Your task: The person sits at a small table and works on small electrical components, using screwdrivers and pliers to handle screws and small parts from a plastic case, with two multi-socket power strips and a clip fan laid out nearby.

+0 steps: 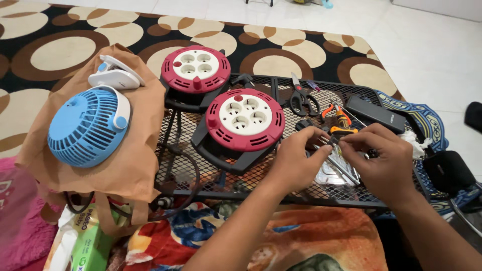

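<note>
Left hand [296,160] and right hand [384,158]: fingertips pinching a small metal part [331,144], over black wire-mesh table [261,173]. Green tissue packet [90,241] lower left; brown-circled rug [60,50], white tiled floor [432,45].

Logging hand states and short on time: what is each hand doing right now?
Left hand: fingers pinched on a small thin metal part, too small to identify.
Right hand: fingertips pinched on the same part, over the black wire-mesh table.

Fan [89,126] left of two cable reels [245,119] on rack [261,175]
</note>
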